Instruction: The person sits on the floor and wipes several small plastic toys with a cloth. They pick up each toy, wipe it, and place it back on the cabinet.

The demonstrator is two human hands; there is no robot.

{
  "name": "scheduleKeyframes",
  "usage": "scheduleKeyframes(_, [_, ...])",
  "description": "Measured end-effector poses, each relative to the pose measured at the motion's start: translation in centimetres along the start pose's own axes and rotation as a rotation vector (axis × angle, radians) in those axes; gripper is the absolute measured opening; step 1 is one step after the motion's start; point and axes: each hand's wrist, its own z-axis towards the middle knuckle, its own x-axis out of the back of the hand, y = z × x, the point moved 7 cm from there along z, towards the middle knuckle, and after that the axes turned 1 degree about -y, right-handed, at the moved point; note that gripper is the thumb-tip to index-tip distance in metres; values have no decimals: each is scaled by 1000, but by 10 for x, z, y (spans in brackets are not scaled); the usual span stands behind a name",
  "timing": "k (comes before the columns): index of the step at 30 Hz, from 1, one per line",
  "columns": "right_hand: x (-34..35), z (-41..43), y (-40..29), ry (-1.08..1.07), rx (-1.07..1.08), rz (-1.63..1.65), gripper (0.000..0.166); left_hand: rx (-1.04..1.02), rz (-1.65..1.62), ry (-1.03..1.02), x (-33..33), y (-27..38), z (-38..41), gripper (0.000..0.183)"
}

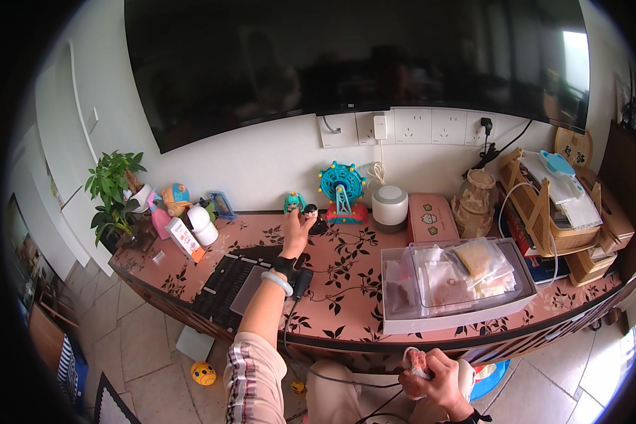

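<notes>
My left hand (pixel 295 236) reaches across the cabinet top to two small figurines near the wall. Its fingers are against the teal-haired figurine (pixel 293 201), and the thumb is at the black-haired figurine (pixel 311 211). The hand hides part of both, so how firmly either is held is unclear. A black band and a pale bangle circle that wrist. Low in front of me, above my lap, my right hand (pixel 439 377) grips a crumpled pink and whitish cloth (pixel 417 365). Beside the figurines stands a teal toy Ferris wheel (pixel 341 185) on a red base.
A black cable (pixel 318 371) with a thick black end (pixel 302 281) crosses the cabinet edge. A white box (pixel 403 324) of plastic packets stands right, near a speaker (pixel 389 206) and pink case (pixel 431 216). Left are a carton (pixel 184 239) and potted plant (pixel 114 185). A television (pixel 350 58) overhangs.
</notes>
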Motion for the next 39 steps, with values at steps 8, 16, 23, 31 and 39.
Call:
scheduleKeyframes(8, [-6, -5, 10, -26, -48, -7, 28, 124, 449, -128, 5, 30, -21, 55])
scheduleKeyframes(16, [21, 23, -44, -163, -84, -182, 19, 49, 519, 17, 0, 36, -8, 26])
scheduleKeyframes(23, [23, 25, -45, -166, -38, -236, 16, 24, 527, 59, -10, 38, 5, 21])
scheduleKeyframes(31, [16, 22, -40, -209, -61, -309, 16, 131, 327, -152, 41, 55, 7, 46])
scheduleKeyframes(39, [-3, -21, 13, 17, -302, 352, 53, 197, 77, 17, 227, 179, -193, 17])
